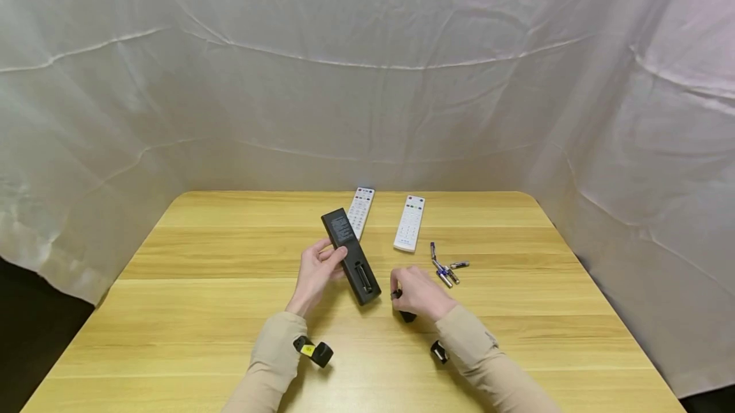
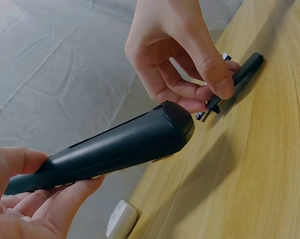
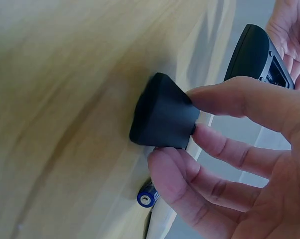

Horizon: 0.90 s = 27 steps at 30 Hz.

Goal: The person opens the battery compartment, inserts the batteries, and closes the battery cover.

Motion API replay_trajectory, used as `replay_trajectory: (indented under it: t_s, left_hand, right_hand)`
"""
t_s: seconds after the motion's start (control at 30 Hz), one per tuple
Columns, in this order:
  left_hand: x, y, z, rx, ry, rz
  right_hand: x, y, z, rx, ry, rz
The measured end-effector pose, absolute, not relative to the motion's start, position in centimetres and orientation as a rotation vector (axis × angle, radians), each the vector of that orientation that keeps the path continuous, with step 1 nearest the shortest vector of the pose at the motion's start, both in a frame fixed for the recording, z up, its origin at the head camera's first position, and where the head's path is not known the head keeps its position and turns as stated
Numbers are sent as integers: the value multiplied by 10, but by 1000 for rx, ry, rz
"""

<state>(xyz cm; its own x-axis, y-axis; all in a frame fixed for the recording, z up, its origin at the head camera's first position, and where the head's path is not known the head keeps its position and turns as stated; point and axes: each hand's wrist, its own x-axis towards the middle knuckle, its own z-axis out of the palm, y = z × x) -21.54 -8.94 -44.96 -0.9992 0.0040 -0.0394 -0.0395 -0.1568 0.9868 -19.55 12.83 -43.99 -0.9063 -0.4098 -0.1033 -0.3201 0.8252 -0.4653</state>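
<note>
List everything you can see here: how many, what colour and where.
Table: 1, light wood, beneath the hands
Cloth: count unclear, pale grey, behind and beside the table
White remotes: 2, white, towards the table's far side
Black remote: 1, black, held above the table
Cover: 1, black, right of the black remote
Batteries: several, overlapping, blue and silver, on the table's right half
Wrist cameras: 2, black, one per wrist
Sleeves: 2, beige, on both arms
Left grip: 1, bare, holding the black remote
Right grip: 1, bare, pinching the cover
</note>
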Motion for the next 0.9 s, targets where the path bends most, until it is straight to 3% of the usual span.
replay_trajectory:
  t_s: [0.9]
  left_hand:
    - [-215, -90, -450, -10, 2022, 2388]
  right_hand:
    - [-201, 125, -441, -523, 2823, -599]
